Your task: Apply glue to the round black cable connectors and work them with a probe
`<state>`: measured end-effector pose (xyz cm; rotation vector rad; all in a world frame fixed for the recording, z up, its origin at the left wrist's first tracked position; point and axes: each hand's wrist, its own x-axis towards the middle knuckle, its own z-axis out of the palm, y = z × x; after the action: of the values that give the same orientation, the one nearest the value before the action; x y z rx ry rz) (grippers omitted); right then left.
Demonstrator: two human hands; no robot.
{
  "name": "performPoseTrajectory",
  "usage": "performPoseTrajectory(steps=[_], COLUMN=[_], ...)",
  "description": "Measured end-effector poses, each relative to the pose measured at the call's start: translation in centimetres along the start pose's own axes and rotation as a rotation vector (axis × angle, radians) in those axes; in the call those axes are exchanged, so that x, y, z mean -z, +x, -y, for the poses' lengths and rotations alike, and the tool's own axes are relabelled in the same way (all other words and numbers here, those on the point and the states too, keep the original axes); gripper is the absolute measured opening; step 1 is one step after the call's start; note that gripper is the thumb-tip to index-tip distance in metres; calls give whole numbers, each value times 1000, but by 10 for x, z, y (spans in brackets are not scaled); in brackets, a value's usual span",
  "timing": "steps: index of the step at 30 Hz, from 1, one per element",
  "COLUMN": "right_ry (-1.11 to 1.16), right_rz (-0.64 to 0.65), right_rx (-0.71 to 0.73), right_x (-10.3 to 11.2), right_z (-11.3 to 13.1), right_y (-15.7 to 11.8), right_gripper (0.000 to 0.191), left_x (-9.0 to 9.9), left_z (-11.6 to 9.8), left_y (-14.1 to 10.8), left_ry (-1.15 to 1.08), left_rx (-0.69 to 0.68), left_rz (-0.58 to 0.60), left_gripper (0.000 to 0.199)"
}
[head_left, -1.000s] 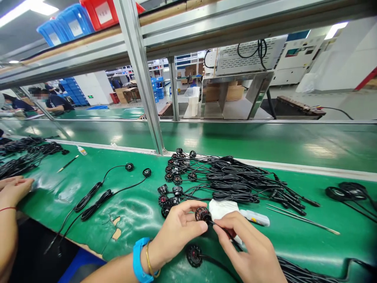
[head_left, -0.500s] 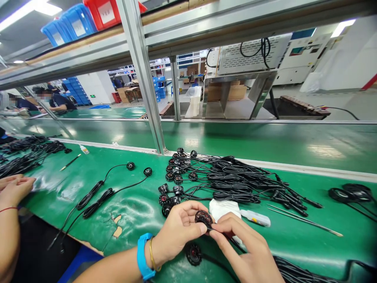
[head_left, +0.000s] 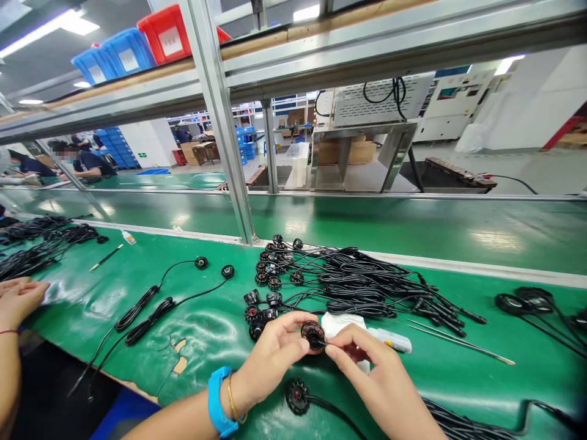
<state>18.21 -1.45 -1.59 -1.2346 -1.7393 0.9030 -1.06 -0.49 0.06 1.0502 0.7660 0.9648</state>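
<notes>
Between the fingers and thumb of my left hand (head_left: 270, 354) is a round black slotted cable head (head_left: 312, 334), held just above the bench. My right hand (head_left: 373, 366) pinches the black cable (head_left: 321, 343) close to where it leaves that head. Below my hands, a second round cable head (head_left: 298, 396) lies on the green mat, its cable running to the lower right. Behind my fingers a crumpled white cloth (head_left: 342, 322) is partly hidden. A small white bottle (head_left: 389, 340) lies beside my right hand.
Bundled black cables (head_left: 362, 275) with round heads lie behind my hands. Thin metal tweezers (head_left: 463, 343) rest at right. Two coiled cables (head_left: 149, 321) and a torn patch (head_left: 180, 365) are at left. A co-worker's hand (head_left: 21, 299) shows at the left edge. A metal post (head_left: 224, 122) rises ahead.
The held cable head has tilted a little, and my right fingers have shifted slightly along its cable. The camera view has moved a little up and to the right.
</notes>
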Motion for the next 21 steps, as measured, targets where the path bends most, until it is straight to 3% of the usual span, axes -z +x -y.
performPoseTrajectory(steps=[5, 9, 14, 18, 21], right_ry=[-93, -133, -58, -9, -228], right_rz=[3, -6, 36, 99, -10], right_rx=[90, 137, 79, 0, -89], right_x=[-4, -6, -1, 39, 81], right_z=[0, 4, 15, 13, -11], right_y=[-4, -6, -2, 7, 8], right_gripper=[25, 22, 25, 25, 26], left_x=[0, 4, 4, 1, 2], left_z=[0, -1, 2, 3, 3], left_y=[1, 2, 0, 1, 4], left_ry=[153, 201, 167, 115, 114], left_rx=[64, 88, 76, 53, 56], left_rz=[-87, -55, -32, -24, -25], left_gripper=[34, 33, 34, 33, 34])
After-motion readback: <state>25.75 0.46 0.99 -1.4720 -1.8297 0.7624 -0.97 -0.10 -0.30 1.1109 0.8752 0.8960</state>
